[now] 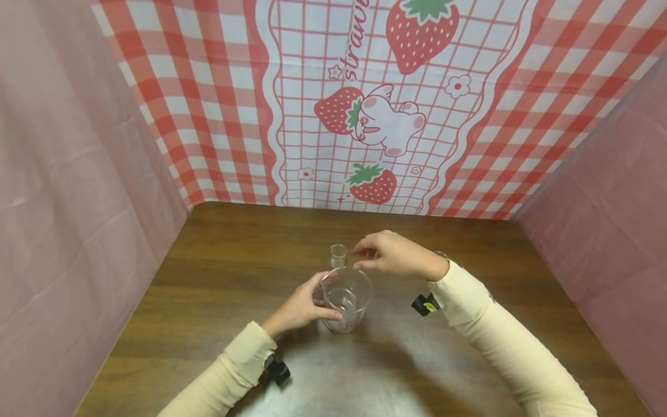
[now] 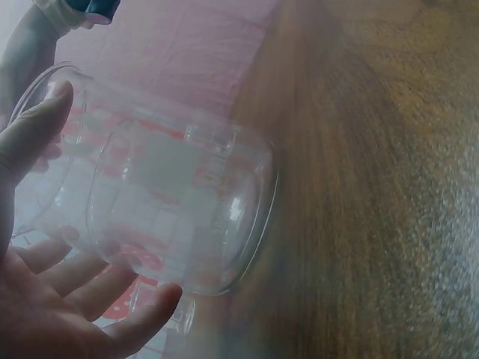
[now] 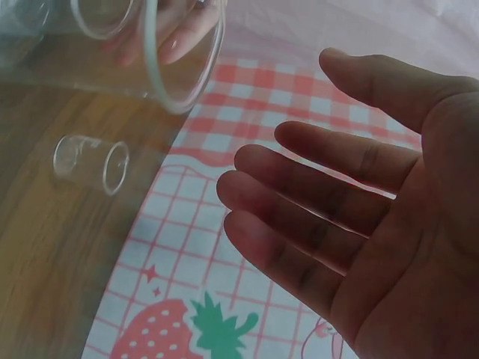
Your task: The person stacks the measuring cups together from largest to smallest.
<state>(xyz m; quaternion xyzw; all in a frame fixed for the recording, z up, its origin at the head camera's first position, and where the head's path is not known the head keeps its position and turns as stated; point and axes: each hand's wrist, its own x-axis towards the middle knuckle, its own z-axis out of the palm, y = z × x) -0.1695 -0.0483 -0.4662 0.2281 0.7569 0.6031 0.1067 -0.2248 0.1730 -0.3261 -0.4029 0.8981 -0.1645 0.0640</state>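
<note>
sideways red letters [image 1: 356,39] "straw", the rest out of frame, on the backdrop cloth [image 1: 224,104]

The table [image 1: 219,255] is brown, w/ wood grain & a pale shine toward bottom of head view. Behind it hangs a red-&-white checked cloth [image 1: 229,124]; its white grid panel [image 1: 307,40] in mid. is printed w/ strawberries [image 1: 422,37], small flowers [image 1: 458,87], one white animal [image 1: 393,126] & sideways lettering [image 1: 356,49]. L curtain [image 1: 88,191] & R curtain [image 1: 599,220] are pink
</note>
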